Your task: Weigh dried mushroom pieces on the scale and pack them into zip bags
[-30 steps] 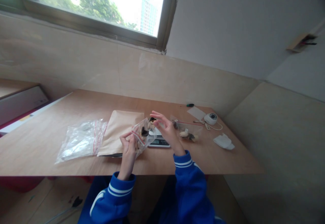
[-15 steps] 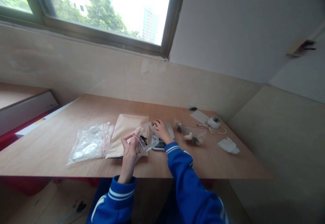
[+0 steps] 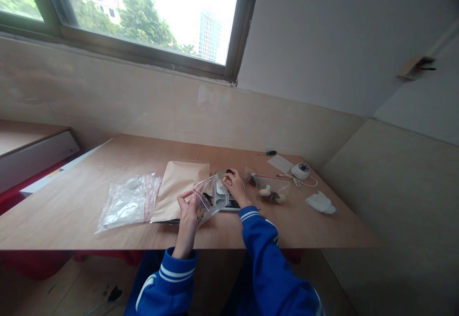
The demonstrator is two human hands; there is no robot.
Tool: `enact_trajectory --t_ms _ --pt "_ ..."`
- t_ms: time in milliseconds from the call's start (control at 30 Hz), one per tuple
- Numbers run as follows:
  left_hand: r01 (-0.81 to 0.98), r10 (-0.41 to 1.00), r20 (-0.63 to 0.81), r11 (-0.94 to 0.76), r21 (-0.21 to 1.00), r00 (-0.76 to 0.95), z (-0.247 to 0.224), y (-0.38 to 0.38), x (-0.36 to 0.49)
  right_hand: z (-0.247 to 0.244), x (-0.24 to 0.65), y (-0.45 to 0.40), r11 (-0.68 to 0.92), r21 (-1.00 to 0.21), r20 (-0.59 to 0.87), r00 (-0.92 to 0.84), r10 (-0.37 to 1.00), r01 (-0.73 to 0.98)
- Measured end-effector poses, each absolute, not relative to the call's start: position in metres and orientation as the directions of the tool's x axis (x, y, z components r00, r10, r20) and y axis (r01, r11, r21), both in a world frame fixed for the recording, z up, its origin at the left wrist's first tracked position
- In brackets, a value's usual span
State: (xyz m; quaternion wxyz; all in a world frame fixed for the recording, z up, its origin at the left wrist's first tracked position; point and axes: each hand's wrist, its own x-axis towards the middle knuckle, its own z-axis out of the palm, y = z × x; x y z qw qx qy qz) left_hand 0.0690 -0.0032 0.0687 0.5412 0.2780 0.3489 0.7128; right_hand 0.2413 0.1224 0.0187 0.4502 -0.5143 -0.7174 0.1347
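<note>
My left hand is closed on the edge of a clear zip bag with a red seal line. Its mouth tilts toward the right, and dark and tan dried pieces lie inside. My right hand is over a flat digital scale, fingers curled round a few tan and dark pieces whose kind I cannot make out. The bag and my hand cover part of the scale; its dark display shows at the front.
Left of my hands lie a brown paper pouch and a stack of clear zip bags. To the right are filled zip bags, a white dome camera with its cable, crumpled white tissue and a green-handled screwdriver.
Both hands have shifted slightly right, the zip bag moving along with my left hand. More of the scale's left side shows now, and tan and dark pieces are visible at my right fingers.
</note>
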Motion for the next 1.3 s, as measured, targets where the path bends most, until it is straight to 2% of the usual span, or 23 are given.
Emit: enact_trajectory --t_ms 100,167,233,300,367,433,500,567,700,900,1000,1133,1200,1300 --pt "-0.595 0.968 -0.004 -0.151 0.789 -0.251 0.067 -0.004 0.071 0.023 0.247 0.12 0.394 -0.818 0.486 0.136 0.864 0.418" --pt "-0.594 0.964 -0.011 -0.154 0.789 -0.264 0.066 -0.005 0.074 0.03 0.249 0.118 0.371 -0.877 0.452 0.265 0.851 0.304" --pt "-0.587 0.964 -0.019 -0.146 0.796 -0.266 0.064 -0.004 0.077 0.041 0.249 0.112 0.366 -0.904 0.423 0.347 0.837 0.219" --pt "-0.581 0.967 -0.019 -0.137 0.803 -0.254 0.061 -0.004 0.08 0.057 0.245 0.103 0.375 -0.925 0.366 0.4 0.84 0.06" --pt "-0.579 0.97 -0.014 -0.133 0.804 -0.242 0.059 -0.003 0.084 0.074 0.237 0.088 0.388 -0.908 0.296 0.415 0.86 -0.156" --pt "-0.583 0.973 -0.008 -0.131 0.802 -0.229 0.058 -0.003 0.088 0.091 0.226 0.071 0.391 -0.882 0.273 0.393 0.878 -0.263" --pt "-0.58 0.975 -0.006 -0.127 0.805 -0.221 0.059 -0.004 0.092 0.102 0.215 0.053 0.386 -0.9 0.302 0.351 0.887 -0.201" --pt "-0.568 0.977 -0.015 -0.111 0.815 -0.212 0.061 -0.007 0.094 0.11 0.205 0.037 0.387 -0.921 0.359 0.273 0.892 -0.053" --pt "-0.563 0.974 -0.075 -0.062 0.824 -0.216 0.068 -0.012 0.097 0.117 0.193 0.014 0.455 -0.876 0.474 0.114 0.873 0.161" --pt "-0.625 0.965 -0.141 -0.029 0.78 -0.221 0.079 -0.019 0.099 0.126 0.204 -0.005 0.508 -0.791 0.564 0.086 0.821 0.34" --pt "-0.674 0.974 -0.125 -0.034 0.738 -0.187 0.085 -0.023 0.092 0.119 0.223 -0.017 0.479 -0.819 0.549 0.186 0.815 0.316" --pt "-0.641 0.987 -0.156 0.143 0.754 0.038 0.089 -0.034 0.075 0.096 0.237 -0.034 0.42 -0.896 0.444 0.291 0.848 0.143" --pt "-0.594 0.978 -0.161 0.208 0.777 0.132 0.089 -0.04 0.068 0.086 0.23 -0.041 0.394 -0.912 0.409 0.23 0.883 0.112" --pt "-0.533 0.982 -0.163 0.19 0.825 0.097 0.087 -0.048 0.062 0.078 0.211 -0.045 0.337 -0.939 0.341 0.072 0.937 0.067"
